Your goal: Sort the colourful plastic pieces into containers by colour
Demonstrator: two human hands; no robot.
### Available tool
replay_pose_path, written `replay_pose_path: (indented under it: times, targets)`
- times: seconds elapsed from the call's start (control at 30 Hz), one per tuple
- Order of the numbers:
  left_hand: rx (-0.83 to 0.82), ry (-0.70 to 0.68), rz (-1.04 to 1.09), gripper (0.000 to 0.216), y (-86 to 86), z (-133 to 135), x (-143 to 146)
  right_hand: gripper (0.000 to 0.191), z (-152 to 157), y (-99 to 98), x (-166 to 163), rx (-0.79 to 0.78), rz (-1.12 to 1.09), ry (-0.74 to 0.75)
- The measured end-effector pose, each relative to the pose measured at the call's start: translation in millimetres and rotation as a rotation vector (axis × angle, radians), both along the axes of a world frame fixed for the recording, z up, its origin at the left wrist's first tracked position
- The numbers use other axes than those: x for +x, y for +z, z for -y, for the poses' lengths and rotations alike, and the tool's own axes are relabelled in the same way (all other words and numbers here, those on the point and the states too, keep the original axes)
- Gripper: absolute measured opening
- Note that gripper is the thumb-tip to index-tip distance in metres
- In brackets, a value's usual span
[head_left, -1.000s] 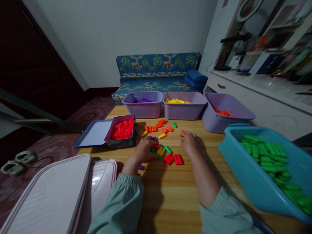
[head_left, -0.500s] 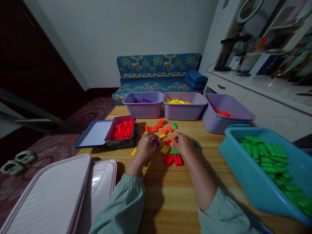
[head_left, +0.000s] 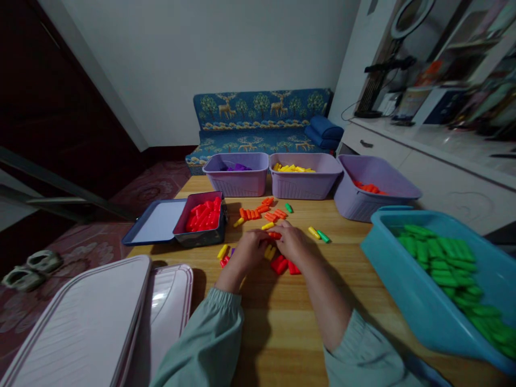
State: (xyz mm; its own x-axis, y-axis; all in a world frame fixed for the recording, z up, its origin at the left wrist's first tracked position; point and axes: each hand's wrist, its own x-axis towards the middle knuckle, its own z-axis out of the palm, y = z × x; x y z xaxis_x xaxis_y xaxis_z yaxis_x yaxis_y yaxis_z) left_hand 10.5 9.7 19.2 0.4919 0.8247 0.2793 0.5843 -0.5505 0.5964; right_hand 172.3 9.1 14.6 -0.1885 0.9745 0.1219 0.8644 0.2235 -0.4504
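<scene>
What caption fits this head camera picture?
Two hands, left and right, meet over little colored pegs on a wooden table.

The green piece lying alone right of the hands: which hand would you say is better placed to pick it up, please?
Probably the right hand. The green piece lies on the table just to its right, nothing between, while the left hand would have to cross over it.

Red pieces point(head_left: 281, 264), blue tub point(head_left: 407, 279), deer-patterned sofa point(head_left: 258, 121)

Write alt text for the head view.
Both hands, left hand and right hand, meet over small coloured plastic pieces on a wooden table, between a red-filled tin, three lilac bins and a green-filled blue tub.
</scene>
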Motion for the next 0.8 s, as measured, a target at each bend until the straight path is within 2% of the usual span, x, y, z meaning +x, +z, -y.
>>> replay_pose_path:
  times: [0.1,0.27,0.37,0.53,0.7,0.8]
  targets:
    - [0.046,0.12,0.017,0.029,-0.1,-3,-1,0.034,0,-2.7,-1,0.019,0.025,-0.022]
    - [0.101,0.551,-0.073,0.039,8.3,-26,-1,0.02,-5,-10.9,-2,0.063,-0.04,-0.125]
    - [0.027,0.643,-0.207,0.052,18.9,-50,3,0.017,-8,-15.3,-2,0.061,-0.088,-0.15]
    - [-0.098,0.558,-0.375,0.067,26.3,-89,15,0.013,-9,-18.6,-1,0.082,-0.141,-0.168]
    - [-0.027,0.234,-0.409,0.058,6.7,-113,27,0.007,-12,-25.1,0,0.111,-0.212,-0.185]
    - [-0.017,0.126,-0.387,0.047,-6.8,-118,29,0.007,-15,-30.0,3,0.113,-0.306,-0.223]
